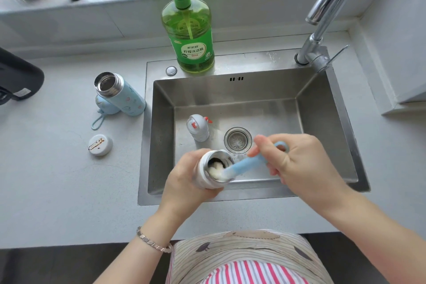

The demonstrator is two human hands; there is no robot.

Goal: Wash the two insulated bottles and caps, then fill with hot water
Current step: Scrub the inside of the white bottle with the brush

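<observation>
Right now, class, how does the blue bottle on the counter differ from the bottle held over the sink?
The blue bottle stands on the counter; the grey bottle is tilted over the sink in the left hand. The blue bottle's mouth is clear; the grey bottle's holds the brush that the right hand grips. Both are uncapped, steel inside.

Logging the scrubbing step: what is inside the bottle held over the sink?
The white sponge head of the blue brush sits in the mouth of the bottle. Deeper inside is dark and covered by the sponge, so the contents cannot be seen.
</observation>
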